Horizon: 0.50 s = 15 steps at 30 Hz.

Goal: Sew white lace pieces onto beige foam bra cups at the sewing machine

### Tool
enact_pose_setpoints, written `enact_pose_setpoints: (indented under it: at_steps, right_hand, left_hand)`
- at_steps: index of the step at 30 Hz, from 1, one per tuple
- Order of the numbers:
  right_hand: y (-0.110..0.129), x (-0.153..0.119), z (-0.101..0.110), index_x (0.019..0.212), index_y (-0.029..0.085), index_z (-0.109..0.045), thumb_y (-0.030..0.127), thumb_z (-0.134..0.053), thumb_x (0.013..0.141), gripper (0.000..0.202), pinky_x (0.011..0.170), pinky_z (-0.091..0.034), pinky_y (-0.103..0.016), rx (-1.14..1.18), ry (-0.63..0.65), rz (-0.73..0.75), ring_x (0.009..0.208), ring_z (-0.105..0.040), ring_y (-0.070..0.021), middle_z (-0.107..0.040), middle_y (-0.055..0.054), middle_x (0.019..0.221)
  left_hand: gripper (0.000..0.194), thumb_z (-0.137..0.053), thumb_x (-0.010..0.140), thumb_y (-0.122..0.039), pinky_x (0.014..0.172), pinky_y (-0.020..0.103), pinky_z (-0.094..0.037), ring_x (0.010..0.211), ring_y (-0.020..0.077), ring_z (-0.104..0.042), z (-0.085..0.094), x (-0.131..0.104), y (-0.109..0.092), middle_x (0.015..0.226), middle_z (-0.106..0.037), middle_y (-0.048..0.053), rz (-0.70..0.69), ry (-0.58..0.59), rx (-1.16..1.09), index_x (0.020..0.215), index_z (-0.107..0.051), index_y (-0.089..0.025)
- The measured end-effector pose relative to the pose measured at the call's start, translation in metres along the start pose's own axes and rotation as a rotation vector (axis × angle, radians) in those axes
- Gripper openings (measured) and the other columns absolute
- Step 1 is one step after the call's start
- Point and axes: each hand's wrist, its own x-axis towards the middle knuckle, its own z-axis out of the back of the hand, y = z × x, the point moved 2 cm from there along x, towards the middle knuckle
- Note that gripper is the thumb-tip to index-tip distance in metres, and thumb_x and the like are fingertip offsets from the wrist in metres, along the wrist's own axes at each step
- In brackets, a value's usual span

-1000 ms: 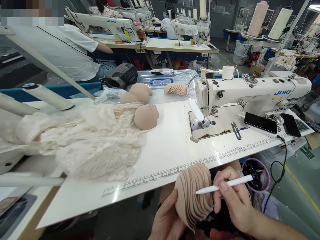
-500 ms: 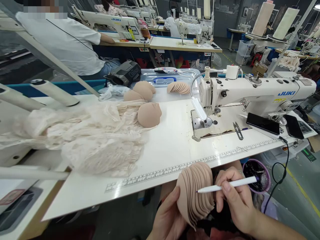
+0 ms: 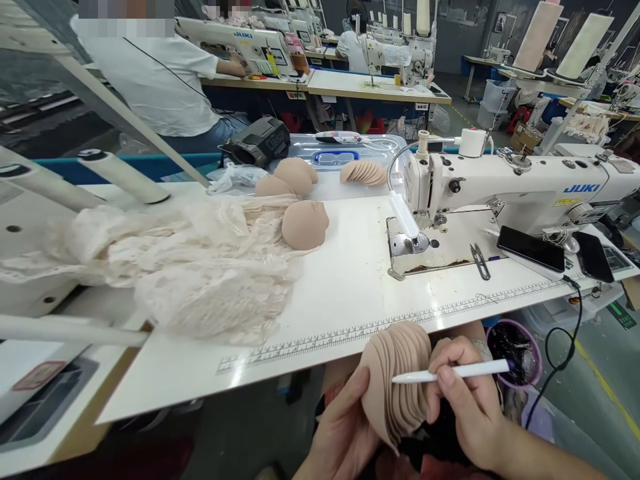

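A fanned stack of beige bra cups (image 3: 395,380) is gripped in my left hand (image 3: 345,423), the thumb pressing on the leftmost cup. The stack is just in front of the table's near edge. Between thumb and fingers, my right hand (image 3: 465,393) pinches a white marker pen (image 3: 460,370) with a dark purple end. The pen's tip points left and lies at the edges of the fanned cups; whether it touches them I cannot tell. More beige cups (image 3: 306,225) lie on the white table (image 3: 345,267), beside a heap of cream lace fabric (image 3: 215,287).
A JUKI sewing machine (image 3: 525,187) stands on the right of the table. Thread snips (image 3: 480,261) and a phone (image 3: 531,249) lie near it. Behind are a clear plastic box (image 3: 370,147) and a black speaker-like device (image 3: 260,141). A person in white (image 3: 150,80) sits further back.
The whole view has shifted slightly, so the table and machine appear further right. The pen tip has moved slightly across the fanned cups toward their left side. Both hands keep their hold.
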Motion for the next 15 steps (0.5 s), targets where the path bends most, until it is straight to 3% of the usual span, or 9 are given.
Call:
enact_pose_setpoints:
  at_steps: [7,11,15]
  right_hand:
    - [-0.0021,-0.0022,0.0030,0.110,0.026,-0.062,0.034,-0.049,0.115,0.016,0.058,-0.046,-0.023,0.034,-0.029,-0.004,0.055,-0.053,-0.0109,-0.062,0.004,0.066]
    - [-0.0012,-0.0005,0.0000,0.110,0.025,-0.061,0.034,-0.050,0.115,0.015,0.058,-0.047,-0.024,-0.004,0.000,0.013,0.055,-0.055,-0.0121,-0.061,0.004,0.065]
    - [-0.0002,-0.0004,-0.0015,0.110,0.025,-0.060,0.035,-0.049,0.115,0.016,0.058,-0.047,-0.025,0.010,0.016,0.017,0.055,-0.056,-0.0122,-0.061,0.004,0.065]
  left_hand:
    - [0.041,-0.083,0.089,-0.036,0.120,0.048,-0.049,0.128,0.0353,-0.072,0.0010,0.0006,-0.0008,0.136,-0.076,0.016,0.011,0.016,0.032,0.126,-0.081,-0.018]
    - [0.027,-0.083,0.090,-0.031,0.123,0.048,-0.045,0.119,0.0329,-0.076,0.0017,0.0020,-0.0007,0.120,-0.084,0.009,0.006,0.028,0.019,0.117,-0.085,-0.026]
    - [0.025,-0.085,0.087,-0.032,0.124,0.048,-0.045,0.114,0.0321,-0.078,0.0011,0.0019,0.0003,0.110,-0.086,0.007,0.014,-0.001,0.023,0.112,-0.087,-0.027]
